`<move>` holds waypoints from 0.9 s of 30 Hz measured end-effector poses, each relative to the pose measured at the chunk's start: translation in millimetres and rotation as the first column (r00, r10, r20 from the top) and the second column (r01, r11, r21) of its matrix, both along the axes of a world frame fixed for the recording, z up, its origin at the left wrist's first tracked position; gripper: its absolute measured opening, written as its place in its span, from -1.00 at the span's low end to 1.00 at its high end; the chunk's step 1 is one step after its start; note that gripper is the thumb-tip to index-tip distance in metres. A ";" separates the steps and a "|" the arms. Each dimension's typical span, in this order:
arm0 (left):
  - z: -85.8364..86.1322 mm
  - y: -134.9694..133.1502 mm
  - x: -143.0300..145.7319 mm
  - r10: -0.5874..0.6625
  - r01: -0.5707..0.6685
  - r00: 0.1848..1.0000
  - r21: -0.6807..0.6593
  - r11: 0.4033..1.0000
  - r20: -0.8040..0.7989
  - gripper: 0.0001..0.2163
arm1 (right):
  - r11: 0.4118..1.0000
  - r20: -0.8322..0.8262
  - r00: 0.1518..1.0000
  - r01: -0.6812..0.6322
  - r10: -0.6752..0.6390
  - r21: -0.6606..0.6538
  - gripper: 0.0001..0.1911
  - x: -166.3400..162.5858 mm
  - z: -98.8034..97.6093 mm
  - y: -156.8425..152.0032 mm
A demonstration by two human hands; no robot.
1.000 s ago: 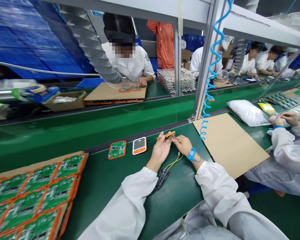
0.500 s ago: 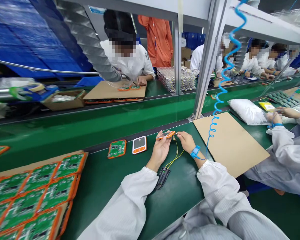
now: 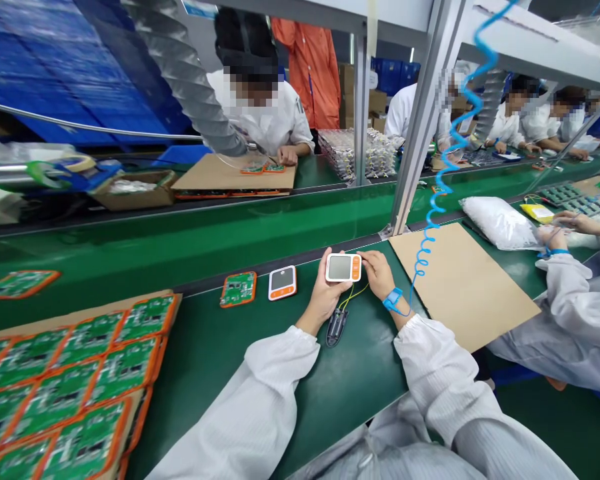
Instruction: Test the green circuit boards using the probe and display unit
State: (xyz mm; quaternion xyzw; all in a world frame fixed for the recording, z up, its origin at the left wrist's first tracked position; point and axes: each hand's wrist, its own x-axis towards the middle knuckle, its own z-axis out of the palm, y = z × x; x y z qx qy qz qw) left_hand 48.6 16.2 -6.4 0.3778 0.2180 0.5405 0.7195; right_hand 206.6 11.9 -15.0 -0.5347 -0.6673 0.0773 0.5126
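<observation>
The left hand [image 3: 326, 293] is clamped around the white-and-orange display unit [image 3: 343, 267], holding it above the green bench [image 3: 215, 387] with its screen showing. At the unit's orange-button end, the right hand [image 3: 379, 277] has its fingers bunched together; I can't tell whether they grip anything. Yellow wires [image 3: 347, 301] rise from a black battery holder [image 3: 337, 327] on the bench. Over yonder, an open cardboard box [image 3: 155, 197] holds white pieces; a clear plastic bag [image 3: 500, 223] bulges with white contents.

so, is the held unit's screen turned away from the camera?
No, the white-and-orange display unit in the left hand shows its gray screen and orange buttons to the camera.
</observation>
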 end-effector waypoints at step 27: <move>-3.3 3.0 1.0 0.110 -0.111 0.994 0.033 0.993 0.021 -0.16 | 0.996 -0.220 0.972 0.078 -0.088 -0.051 -0.65 -15.4 8.4 -10.9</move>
